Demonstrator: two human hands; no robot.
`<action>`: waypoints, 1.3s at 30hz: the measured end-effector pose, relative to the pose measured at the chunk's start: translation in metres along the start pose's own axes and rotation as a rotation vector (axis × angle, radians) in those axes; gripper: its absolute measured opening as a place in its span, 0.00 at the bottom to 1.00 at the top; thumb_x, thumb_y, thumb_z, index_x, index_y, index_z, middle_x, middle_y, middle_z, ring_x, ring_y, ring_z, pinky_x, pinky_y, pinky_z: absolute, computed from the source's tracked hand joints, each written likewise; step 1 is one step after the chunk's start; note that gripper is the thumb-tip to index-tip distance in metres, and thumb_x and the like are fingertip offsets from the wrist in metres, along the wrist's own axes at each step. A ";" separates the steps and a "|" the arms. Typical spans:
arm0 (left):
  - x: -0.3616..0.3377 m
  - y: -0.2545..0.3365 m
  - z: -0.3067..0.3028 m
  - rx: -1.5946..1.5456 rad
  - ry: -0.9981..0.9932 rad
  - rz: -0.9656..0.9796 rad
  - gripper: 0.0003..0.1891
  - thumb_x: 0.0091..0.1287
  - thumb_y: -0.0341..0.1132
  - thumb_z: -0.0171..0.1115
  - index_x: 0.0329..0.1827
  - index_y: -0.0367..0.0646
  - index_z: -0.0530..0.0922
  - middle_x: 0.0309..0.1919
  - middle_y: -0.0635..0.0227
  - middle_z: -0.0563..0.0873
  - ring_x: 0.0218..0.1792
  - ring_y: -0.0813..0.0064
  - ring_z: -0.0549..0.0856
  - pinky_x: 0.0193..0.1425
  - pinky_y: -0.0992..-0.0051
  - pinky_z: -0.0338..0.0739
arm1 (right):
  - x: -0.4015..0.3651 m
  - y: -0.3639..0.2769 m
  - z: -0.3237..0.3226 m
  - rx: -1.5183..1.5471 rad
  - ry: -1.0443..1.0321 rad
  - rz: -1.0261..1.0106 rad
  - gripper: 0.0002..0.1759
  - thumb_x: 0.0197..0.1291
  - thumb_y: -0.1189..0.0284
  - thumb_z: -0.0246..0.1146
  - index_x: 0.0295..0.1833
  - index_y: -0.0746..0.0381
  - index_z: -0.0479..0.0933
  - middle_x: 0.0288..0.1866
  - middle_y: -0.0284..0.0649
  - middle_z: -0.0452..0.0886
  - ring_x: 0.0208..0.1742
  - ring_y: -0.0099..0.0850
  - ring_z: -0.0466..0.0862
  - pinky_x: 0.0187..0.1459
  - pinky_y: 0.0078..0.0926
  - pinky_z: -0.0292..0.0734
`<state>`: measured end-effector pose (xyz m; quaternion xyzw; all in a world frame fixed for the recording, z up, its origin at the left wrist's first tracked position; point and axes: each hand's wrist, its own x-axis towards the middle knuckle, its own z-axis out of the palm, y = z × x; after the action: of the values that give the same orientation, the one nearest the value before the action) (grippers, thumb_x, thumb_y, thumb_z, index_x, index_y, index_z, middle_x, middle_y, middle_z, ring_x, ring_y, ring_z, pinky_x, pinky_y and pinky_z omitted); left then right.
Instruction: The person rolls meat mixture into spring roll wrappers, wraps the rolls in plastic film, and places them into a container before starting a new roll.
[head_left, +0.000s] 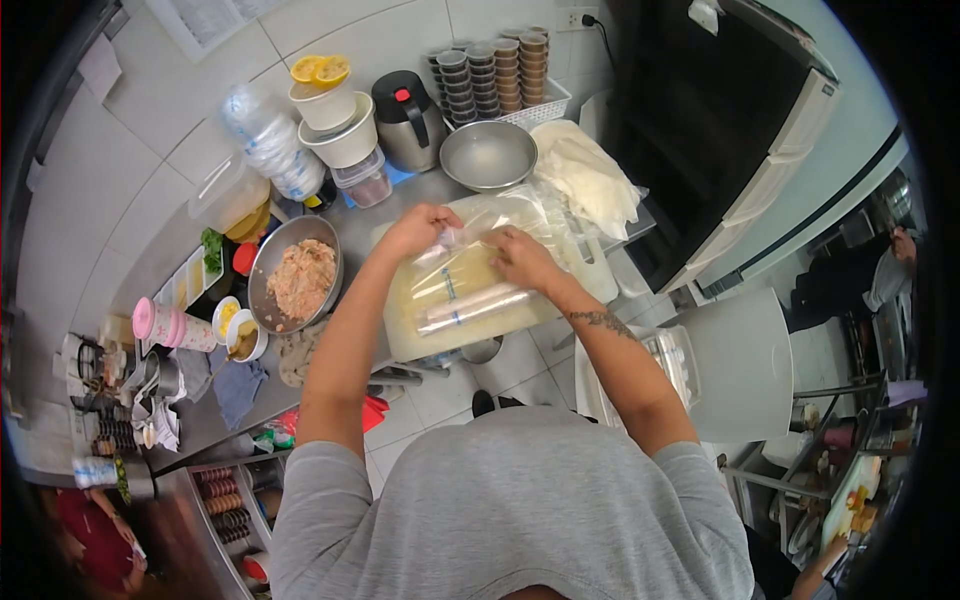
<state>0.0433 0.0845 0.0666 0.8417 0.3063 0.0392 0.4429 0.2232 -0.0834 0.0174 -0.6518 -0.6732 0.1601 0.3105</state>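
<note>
A pale cutting board [402, 338] lies on the metal counter with a clear plastic sheet [520, 212] spread over its far part. Near the board's front edge rests a long roll wrapped in clear plastic [475, 308]; its contents are hard to make out. My left hand [425, 230] is closed, fingers curled on a bunched bit of the plastic above the board. Beside it, my right hand [522, 258] has its fingertips pinched on the same plastic, behind the roll. Both hands are over the middle of the board.
Left of the board stands a metal bowl of minced mixture [300, 280]. An empty-looking metal bowl [488, 156], a thermal jug [408, 120] and a white cloth [585, 170] sit behind. Stacked lidded cups [490, 80] line the wall. Other people work at far left and right.
</note>
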 end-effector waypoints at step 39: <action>-0.101 0.175 -0.098 0.959 -0.083 -0.042 0.17 0.56 0.29 0.68 0.49 0.42 0.77 0.43 0.55 0.86 0.47 0.54 0.85 0.50 0.59 0.78 | 0.070 -0.031 -0.038 0.666 -0.248 0.232 0.25 0.66 0.63 0.63 0.66 0.61 0.73 0.53 0.36 0.81 0.47 0.29 0.82 0.50 0.29 0.77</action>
<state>0.0122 0.0259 0.2813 0.9455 0.2890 -0.1490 0.0175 0.2264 -0.0251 0.0802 -0.5627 -0.5385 0.4822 0.4011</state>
